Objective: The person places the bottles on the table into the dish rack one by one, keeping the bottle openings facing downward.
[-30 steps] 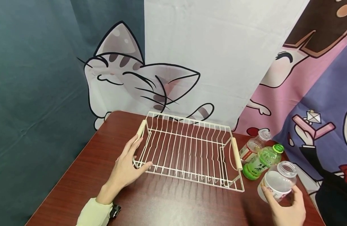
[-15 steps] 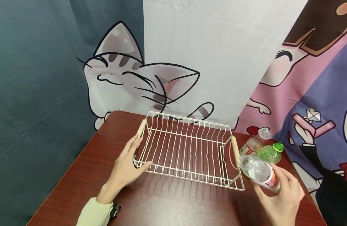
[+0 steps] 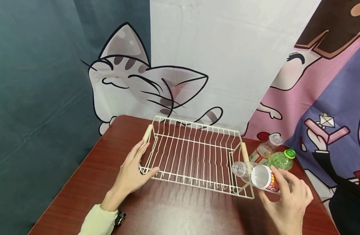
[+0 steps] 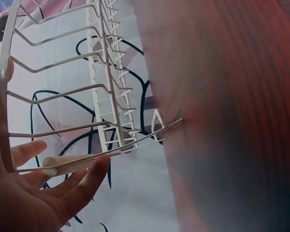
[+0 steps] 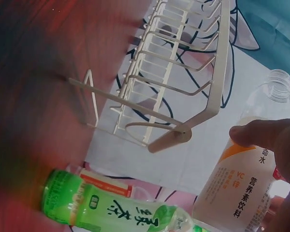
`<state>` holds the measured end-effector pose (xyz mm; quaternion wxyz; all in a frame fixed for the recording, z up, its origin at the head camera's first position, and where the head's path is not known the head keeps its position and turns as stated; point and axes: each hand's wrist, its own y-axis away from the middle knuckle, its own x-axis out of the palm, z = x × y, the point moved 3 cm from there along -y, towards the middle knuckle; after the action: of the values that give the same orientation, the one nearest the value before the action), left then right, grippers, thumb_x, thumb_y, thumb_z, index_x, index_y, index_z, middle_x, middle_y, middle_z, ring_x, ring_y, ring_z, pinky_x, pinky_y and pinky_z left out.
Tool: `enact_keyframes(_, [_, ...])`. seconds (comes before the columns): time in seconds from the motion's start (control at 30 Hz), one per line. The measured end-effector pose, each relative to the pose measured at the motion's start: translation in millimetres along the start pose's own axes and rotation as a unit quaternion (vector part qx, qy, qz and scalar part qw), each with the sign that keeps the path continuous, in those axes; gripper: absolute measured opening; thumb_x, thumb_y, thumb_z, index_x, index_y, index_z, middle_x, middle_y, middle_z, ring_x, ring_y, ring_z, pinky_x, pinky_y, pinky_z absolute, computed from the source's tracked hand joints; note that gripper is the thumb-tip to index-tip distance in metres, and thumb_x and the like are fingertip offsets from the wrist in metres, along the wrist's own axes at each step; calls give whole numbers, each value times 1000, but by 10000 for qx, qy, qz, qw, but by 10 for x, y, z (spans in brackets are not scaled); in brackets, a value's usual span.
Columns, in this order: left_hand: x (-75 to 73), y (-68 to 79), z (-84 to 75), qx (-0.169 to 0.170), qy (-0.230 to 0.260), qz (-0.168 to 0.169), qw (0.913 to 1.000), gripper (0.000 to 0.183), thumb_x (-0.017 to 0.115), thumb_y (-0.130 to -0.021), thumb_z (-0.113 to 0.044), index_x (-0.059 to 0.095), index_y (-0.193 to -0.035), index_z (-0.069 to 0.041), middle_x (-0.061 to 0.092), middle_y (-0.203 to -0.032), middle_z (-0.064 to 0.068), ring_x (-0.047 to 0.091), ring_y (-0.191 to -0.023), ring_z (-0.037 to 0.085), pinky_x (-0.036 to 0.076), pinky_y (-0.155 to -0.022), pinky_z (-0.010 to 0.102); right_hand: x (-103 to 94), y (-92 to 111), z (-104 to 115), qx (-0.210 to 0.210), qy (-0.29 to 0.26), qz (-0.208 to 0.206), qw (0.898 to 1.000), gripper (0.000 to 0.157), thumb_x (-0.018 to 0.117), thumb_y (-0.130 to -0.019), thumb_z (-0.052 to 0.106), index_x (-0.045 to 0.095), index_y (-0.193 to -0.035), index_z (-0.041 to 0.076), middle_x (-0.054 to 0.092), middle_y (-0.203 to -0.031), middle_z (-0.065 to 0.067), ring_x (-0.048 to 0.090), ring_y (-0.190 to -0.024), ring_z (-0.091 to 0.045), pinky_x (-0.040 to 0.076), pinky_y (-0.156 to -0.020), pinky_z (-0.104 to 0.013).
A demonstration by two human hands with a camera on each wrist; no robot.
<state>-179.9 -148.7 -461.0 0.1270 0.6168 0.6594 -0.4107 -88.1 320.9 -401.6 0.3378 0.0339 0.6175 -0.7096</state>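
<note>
In the head view, a white wire dish rack with pale wooden handles stands on the brown table. My left hand holds its left front corner, thumb along the front rim and fingers about the left handle. At the rack's right end, my right hand grips a clear plastic bottle by its labelled lower part. That bottle is uncapped and tilted, its neck pointing left over the right handle. Behind it stand a green-capped tea bottle, partly hidden, and another clear bottle.
A printed cloth with cartoon figures hangs behind the brown table. A dark curtain is at the left. The two standing bottles crowd the table's right edge, close beside the rack.
My right hand has lifted the clear bottle from beside the tea bottle, tipped it over and carried it left to the rack's right end. My left hand has stayed put.
</note>
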Motion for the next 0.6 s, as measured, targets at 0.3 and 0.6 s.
enact_keyframes(0.3, [-41, -44, -97, 182, -238, -208, 9993, 97, 89, -90, -49, 44, -171, -22, 38, -176, 12, 40, -157, 42, 41, -112, 77, 85, -119, 143, -417, -29, 329, 9986, 64, 72, -81, 33, 75, -138, 6, 66, -127, -30, 54, -114, -54, 15, -125, -52])
enact_keyframes(0.6, [-62, -93, -416, 1164, -52, -368, 9925, 92, 90, -87, -43, 52, -165, -13, 44, -171, 16, 38, -158, 47, 21, -129, 70, 185, -139, 265, -598, -168, 542, 9966, 73, 77, -68, 23, 75, -140, 8, 66, -126, -29, 55, -117, -54, 10, -128, -50])
